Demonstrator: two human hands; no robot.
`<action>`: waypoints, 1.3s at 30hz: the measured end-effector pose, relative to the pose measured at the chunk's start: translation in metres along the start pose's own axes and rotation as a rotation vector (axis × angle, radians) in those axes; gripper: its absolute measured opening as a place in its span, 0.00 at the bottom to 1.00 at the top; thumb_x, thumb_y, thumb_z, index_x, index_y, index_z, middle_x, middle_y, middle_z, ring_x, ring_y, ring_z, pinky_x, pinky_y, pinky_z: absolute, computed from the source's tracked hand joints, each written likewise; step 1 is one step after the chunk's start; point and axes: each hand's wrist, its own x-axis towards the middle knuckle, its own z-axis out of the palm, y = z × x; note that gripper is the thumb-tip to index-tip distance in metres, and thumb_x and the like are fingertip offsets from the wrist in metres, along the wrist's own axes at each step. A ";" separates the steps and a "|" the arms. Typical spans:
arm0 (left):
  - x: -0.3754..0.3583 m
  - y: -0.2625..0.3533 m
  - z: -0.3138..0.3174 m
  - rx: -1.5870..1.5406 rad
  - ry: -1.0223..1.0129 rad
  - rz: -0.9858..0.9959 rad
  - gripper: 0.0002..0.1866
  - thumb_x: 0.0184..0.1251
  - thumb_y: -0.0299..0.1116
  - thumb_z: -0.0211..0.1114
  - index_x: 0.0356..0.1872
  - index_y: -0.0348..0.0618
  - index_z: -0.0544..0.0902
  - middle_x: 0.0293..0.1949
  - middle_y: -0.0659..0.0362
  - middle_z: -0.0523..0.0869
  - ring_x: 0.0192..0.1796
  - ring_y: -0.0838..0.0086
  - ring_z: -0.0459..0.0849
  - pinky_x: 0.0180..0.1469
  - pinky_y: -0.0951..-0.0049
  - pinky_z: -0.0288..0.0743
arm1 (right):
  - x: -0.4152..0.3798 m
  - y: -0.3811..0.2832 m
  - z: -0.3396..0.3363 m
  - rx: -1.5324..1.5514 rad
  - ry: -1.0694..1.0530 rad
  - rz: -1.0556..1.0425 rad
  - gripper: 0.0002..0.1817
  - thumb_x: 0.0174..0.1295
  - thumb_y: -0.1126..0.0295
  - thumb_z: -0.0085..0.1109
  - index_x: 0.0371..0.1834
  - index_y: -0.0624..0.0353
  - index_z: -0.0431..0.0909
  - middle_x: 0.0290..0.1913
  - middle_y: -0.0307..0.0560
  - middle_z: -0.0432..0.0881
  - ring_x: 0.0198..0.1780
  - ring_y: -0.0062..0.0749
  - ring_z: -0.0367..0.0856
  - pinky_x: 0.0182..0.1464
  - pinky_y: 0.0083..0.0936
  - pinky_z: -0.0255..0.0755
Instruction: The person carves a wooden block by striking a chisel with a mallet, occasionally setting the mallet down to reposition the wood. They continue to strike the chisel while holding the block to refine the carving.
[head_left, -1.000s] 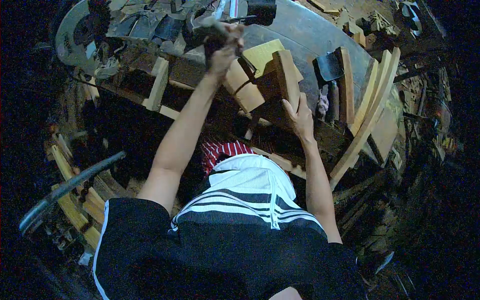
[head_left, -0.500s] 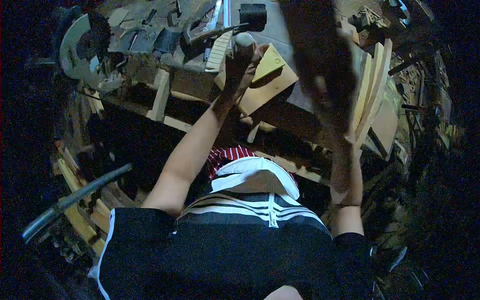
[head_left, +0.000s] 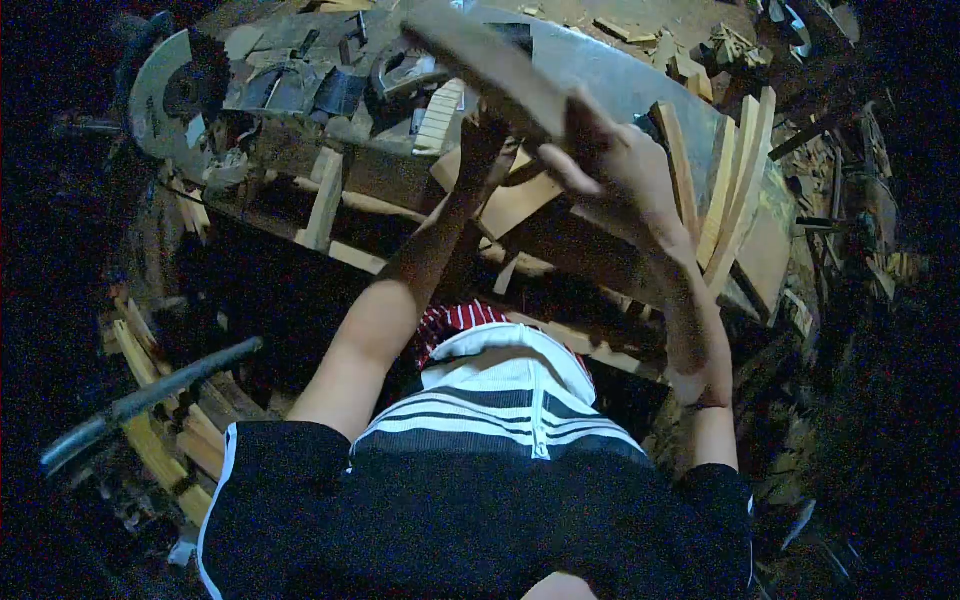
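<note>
Right hand (head_left: pixel 637 178) grip clamped on wooden piece (head_left: pixel 490 68). Left hand (head_left: pixel 487 143) beside it, grip hidden, cannot tell. Bare counter (head_left: pixel 625 80) right of wooden piece, curved strips (head_left: pixel 757 165) beyond.

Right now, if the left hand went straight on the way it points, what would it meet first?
Along that line, the left hand would probably first meet the wooden piece in the right hand. The piece seems raised, so the left hand might pass beneath; depth is unclear.

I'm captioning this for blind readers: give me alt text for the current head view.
A person's right hand holds up a wooden piece over a cluttered worktable; the left hand is in shadow nearby. Curved wooden strips are at right.
</note>
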 end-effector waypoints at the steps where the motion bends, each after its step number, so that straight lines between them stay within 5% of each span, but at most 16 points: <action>1: -0.003 0.005 -0.004 -0.190 0.005 -0.086 0.13 0.65 0.34 0.58 0.48 0.42 0.74 0.39 0.58 0.77 0.37 0.71 0.77 0.37 0.72 0.70 | 0.001 0.022 0.022 0.248 0.117 -0.086 0.28 0.59 0.57 0.60 0.61 0.54 0.66 0.35 0.63 0.80 0.37 0.47 0.83 0.39 0.30 0.74; 3: -0.001 0.006 -0.013 -0.569 0.029 -0.235 0.10 0.65 0.33 0.59 0.44 0.41 0.77 0.34 0.60 0.79 0.34 0.76 0.78 0.34 0.76 0.71 | 0.002 0.044 0.047 0.395 0.191 -0.009 0.26 0.60 0.57 0.59 0.58 0.56 0.67 0.35 0.62 0.80 0.37 0.46 0.83 0.39 0.30 0.74; 4: -0.021 -0.046 -0.014 -0.436 0.113 -0.304 0.12 0.62 0.31 0.62 0.46 0.40 0.78 0.34 0.59 0.81 0.35 0.75 0.80 0.36 0.77 0.73 | -0.001 0.051 0.054 0.544 0.265 0.081 0.23 0.61 0.58 0.59 0.54 0.58 0.69 0.34 0.61 0.80 0.37 0.44 0.83 0.39 0.31 0.73; 5: -0.042 -0.105 -0.015 -0.307 0.189 -0.382 0.15 0.60 0.30 0.64 0.48 0.39 0.78 0.35 0.59 0.83 0.36 0.75 0.81 0.38 0.77 0.75 | -0.004 0.057 0.056 0.510 0.088 0.294 0.23 0.61 0.53 0.57 0.47 0.61 0.70 0.33 0.59 0.80 0.36 0.41 0.82 0.39 0.32 0.72; 7: -0.066 -0.152 0.002 -0.168 0.030 -0.580 0.14 0.64 0.32 0.61 0.49 0.40 0.79 0.41 0.59 0.82 0.45 0.73 0.79 0.51 0.71 0.70 | -0.016 0.088 0.090 0.394 0.015 0.354 0.24 0.61 0.50 0.56 0.46 0.61 0.69 0.33 0.59 0.80 0.35 0.44 0.82 0.39 0.34 0.72; 11: 0.005 0.047 -0.034 -0.434 0.445 -0.551 0.13 0.62 0.29 0.65 0.45 0.47 0.73 0.32 0.63 0.78 0.31 0.79 0.77 0.34 0.77 0.71 | -0.046 0.119 0.150 0.166 -0.096 0.466 0.32 0.59 0.40 0.51 0.47 0.61 0.68 0.34 0.64 0.80 0.38 0.56 0.81 0.40 0.43 0.71; 13: 0.005 0.038 -0.046 -0.462 0.626 -0.708 0.14 0.60 0.35 0.69 0.42 0.49 0.73 0.27 0.65 0.76 0.26 0.80 0.75 0.29 0.77 0.69 | -0.053 0.106 0.151 0.166 -0.105 0.510 0.33 0.59 0.39 0.50 0.49 0.60 0.67 0.36 0.67 0.80 0.40 0.60 0.80 0.42 0.46 0.70; 15: 0.004 0.018 -0.063 -0.623 0.680 -0.704 0.16 0.57 0.41 0.71 0.39 0.50 0.73 0.22 0.65 0.76 0.24 0.81 0.74 0.26 0.75 0.70 | -0.055 0.105 0.160 0.137 -0.019 0.493 0.32 0.58 0.37 0.49 0.49 0.55 0.63 0.33 0.71 0.80 0.38 0.67 0.79 0.37 0.56 0.71; 19: 0.004 0.015 -0.077 -0.796 0.784 -0.613 0.13 0.61 0.39 0.68 0.32 0.49 0.70 0.24 0.64 0.73 0.24 0.78 0.74 0.27 0.74 0.72 | -0.060 0.113 0.161 0.171 -0.013 0.485 0.34 0.59 0.37 0.49 0.54 0.56 0.63 0.34 0.71 0.80 0.40 0.66 0.79 0.39 0.55 0.72; 26: 0.026 0.027 -0.083 -0.803 0.776 -0.647 0.18 0.62 0.48 0.65 0.28 0.49 0.67 0.25 0.65 0.69 0.26 0.81 0.70 0.30 0.75 0.69 | -0.060 0.120 0.170 0.157 -0.082 0.502 0.41 0.58 0.38 0.50 0.63 0.63 0.61 0.39 0.71 0.80 0.43 0.64 0.80 0.43 0.51 0.73; 33: 0.048 0.061 -0.049 -0.453 0.603 -0.563 0.24 0.59 0.58 0.63 0.36 0.48 0.69 0.12 0.67 0.62 0.13 0.81 0.64 0.15 0.80 0.61 | -0.061 0.122 0.173 0.223 -0.078 0.516 0.40 0.58 0.38 0.51 0.63 0.61 0.60 0.39 0.71 0.80 0.42 0.64 0.79 0.42 0.52 0.73; 39: 0.052 0.010 -0.034 -0.369 0.446 -0.347 0.27 0.60 0.60 0.61 0.36 0.42 0.69 0.12 0.64 0.66 0.11 0.78 0.68 0.15 0.78 0.65 | -0.059 0.117 0.170 0.250 -0.101 0.532 0.38 0.58 0.37 0.50 0.60 0.58 0.61 0.37 0.72 0.80 0.41 0.66 0.79 0.40 0.53 0.72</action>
